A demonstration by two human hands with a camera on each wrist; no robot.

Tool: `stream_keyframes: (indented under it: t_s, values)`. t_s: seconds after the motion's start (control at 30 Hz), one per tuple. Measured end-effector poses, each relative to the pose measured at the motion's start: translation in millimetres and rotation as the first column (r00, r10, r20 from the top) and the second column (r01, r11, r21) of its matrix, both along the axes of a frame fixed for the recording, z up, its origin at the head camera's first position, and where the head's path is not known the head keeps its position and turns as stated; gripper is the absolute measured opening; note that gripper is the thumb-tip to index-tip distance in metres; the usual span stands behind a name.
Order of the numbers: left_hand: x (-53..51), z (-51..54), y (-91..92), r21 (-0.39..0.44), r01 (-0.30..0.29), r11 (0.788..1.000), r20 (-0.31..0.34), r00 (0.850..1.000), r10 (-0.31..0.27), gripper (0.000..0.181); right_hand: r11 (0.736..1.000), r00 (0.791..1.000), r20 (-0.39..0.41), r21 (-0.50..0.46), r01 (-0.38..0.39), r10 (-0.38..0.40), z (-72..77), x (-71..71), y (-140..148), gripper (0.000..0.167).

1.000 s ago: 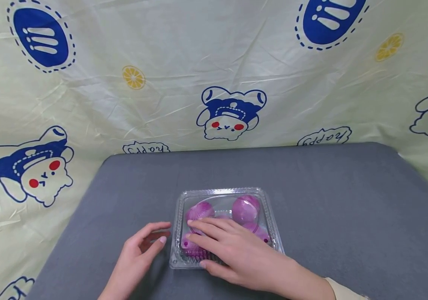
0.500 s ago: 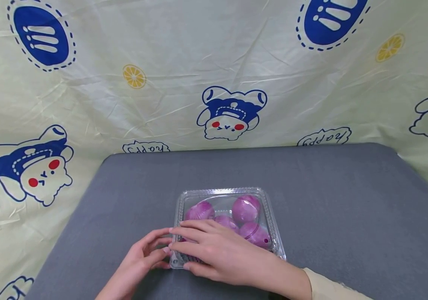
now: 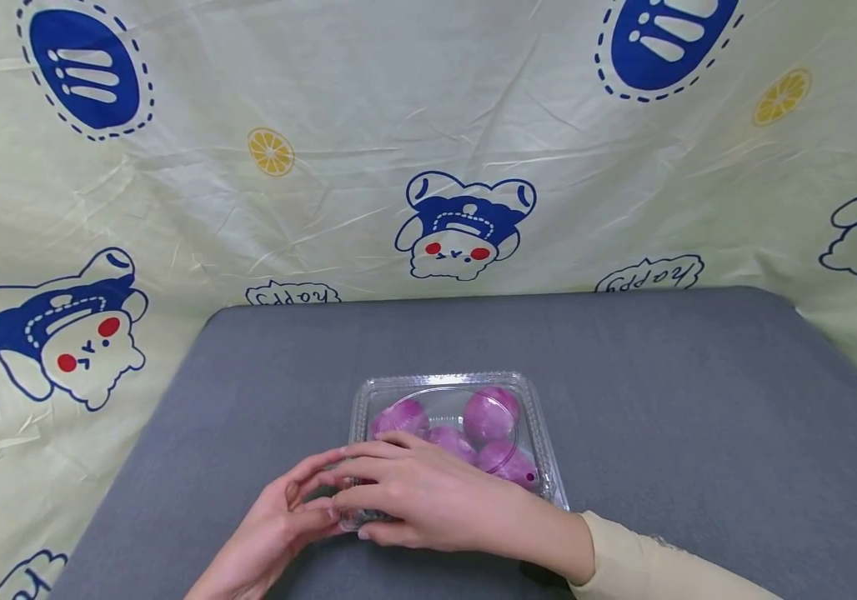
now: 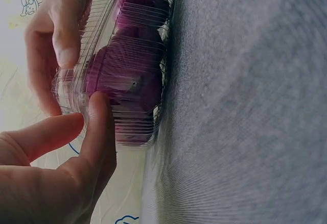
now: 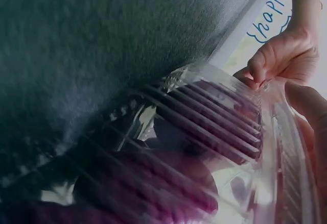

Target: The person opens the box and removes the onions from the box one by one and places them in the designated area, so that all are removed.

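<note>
A clear plastic clamshell box (image 3: 466, 385) holding several round purple onions (image 3: 492, 414) sits on the grey table. It is also in the left wrist view, where the onions (image 4: 127, 71) show through its ribbed side. At the box's front left corner, my left hand (image 3: 274, 521) pinches the rim between thumb and finger. My right hand (image 3: 428, 496) reaches across the lid and grips the same corner, its thumb at the front edge and fingers toward the left side. In the right wrist view, the left hand (image 5: 288, 55) holds the corner; part of the right hand lies outside that view.
The grey cloth-covered table (image 3: 661, 400) extends behind the box and to both sides. A pale printed curtain (image 3: 353, 92) with bears and orange slices hangs behind the table's back edge. A small dark object (image 3: 544, 575) shows beneath the right forearm.
My right hand has slid left across the lid to the front left corner. My left hand has moved in from beside the box onto its rim. The box has barely moved.
</note>
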State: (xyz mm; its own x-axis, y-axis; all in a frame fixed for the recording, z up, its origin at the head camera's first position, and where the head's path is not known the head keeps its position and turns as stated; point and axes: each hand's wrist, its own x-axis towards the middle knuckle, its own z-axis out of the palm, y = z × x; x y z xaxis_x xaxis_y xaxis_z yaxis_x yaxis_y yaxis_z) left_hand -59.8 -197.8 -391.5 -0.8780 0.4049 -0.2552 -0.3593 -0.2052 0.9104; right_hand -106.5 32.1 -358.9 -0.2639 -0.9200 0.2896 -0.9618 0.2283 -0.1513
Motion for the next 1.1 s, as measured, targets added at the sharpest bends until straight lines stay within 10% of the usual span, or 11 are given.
stream_keyframes:
  t_s: [1.1]
  values:
    - [-0.7,-6.4,3.1,0.151,0.061,0.987,-0.030,0.998,-0.057,0.082,0.999,0.999,0.031,-0.013,0.036,-0.036,-4.4,-15.0,-21.8,0.014]
